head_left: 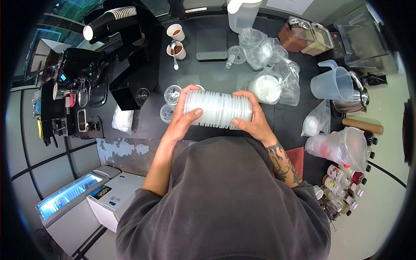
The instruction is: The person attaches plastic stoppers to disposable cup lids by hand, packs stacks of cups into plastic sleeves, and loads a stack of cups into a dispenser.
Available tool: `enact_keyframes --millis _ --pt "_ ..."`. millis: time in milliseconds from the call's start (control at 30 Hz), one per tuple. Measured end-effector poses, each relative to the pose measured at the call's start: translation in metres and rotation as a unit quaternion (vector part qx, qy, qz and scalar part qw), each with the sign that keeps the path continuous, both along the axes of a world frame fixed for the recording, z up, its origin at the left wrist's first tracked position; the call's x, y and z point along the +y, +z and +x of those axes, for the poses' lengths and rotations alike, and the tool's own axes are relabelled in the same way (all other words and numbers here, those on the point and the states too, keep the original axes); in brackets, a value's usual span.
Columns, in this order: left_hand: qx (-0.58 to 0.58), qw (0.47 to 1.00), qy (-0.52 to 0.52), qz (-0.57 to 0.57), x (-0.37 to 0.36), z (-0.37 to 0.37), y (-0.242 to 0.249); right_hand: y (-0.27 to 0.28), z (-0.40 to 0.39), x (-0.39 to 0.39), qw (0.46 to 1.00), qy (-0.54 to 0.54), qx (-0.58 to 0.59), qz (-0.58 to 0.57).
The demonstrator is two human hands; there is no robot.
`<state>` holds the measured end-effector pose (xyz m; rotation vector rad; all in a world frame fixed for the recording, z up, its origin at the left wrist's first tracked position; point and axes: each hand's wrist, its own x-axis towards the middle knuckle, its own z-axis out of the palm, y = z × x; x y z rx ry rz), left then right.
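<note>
Between my two hands lies a long stack of clear plastic lids, held sideways over the near part of the dark counter. My left hand grips its left end, thumb across the front. Around the right end wraps my right hand, thumb also in front. Two loose clear lids sit just left of my left hand: an upper lid and a lower lid. Part of another round piece shows behind the stack, mostly hidden. Right of the stack, a plastic bag holds white round lids or cups.
At the back stand two paper cups with brown powder, one with a spoon, beside a black scale. A pitcher, bags and syrup bottles line the right. A coffee machine and cup dispenser occupy the left.
</note>
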<state>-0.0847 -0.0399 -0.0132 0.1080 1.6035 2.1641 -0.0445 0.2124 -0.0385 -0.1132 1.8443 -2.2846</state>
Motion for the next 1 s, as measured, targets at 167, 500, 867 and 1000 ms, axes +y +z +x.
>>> enact_keyframes --millis 167,500,867,1000 --pt "-0.004 1.000 0.019 -0.023 0.006 0.012 -0.012 -0.010 0.005 -0.005 0.999 -0.024 -0.026 -0.038" --pt "0.015 0.995 0.000 -0.100 0.012 -0.003 -0.072 -0.012 0.001 0.001 0.985 -0.101 0.038 0.133" --pt "0.037 0.978 0.045 -0.201 0.013 -0.006 -0.082 -0.034 0.033 -0.001 0.990 -0.097 -0.099 -0.040" --pt "0.078 0.970 0.010 -0.228 0.013 -0.005 -0.061 -0.054 0.035 -0.001 0.995 -0.082 -0.034 -0.035"
